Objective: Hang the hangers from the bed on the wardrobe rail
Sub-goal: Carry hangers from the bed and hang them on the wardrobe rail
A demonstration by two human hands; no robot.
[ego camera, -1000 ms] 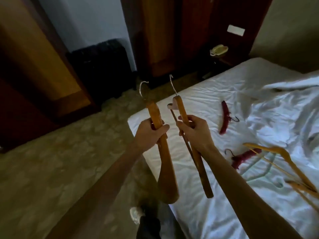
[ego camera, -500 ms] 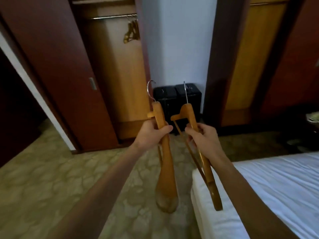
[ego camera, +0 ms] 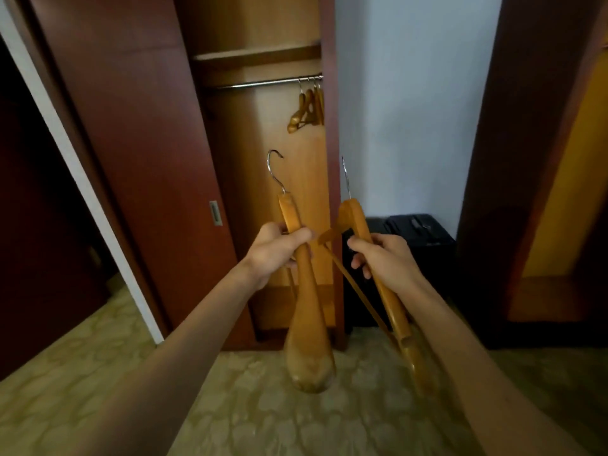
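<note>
The wardrobe [ego camera: 250,199] filled the middle of the view, where a second before the bed had lain under the hands and half a second before the wardrobe stood off to the left; the bed was now out of sight altogether. Its dark sliding door [ego camera: 131,159] stood pushed to the left, leaving the compartment open. Across the top of that opening ran the rail [ego camera: 263,83], larger and more central than in the half-second-old picture, with a few wooden hangers [ego camera: 307,108] already bunched at its right end (so most of the rail's length looked free).

Both hands were shut tight, each on one hanger held upright, hook uppermost, as they had been throughout. The left hand [ego camera: 274,250] gripped the neck of the broad-shouldered hanger [ego camera: 307,324], its hook [ego camera: 274,169] well below the rail. The right hand [ego camera: 383,258] curled round the hanger with a crossbar [ego camera: 388,291].

Judged from this, the carry from bed to wardrobe was nearly done, and lifting each hook over the rail was what remained.
</note>
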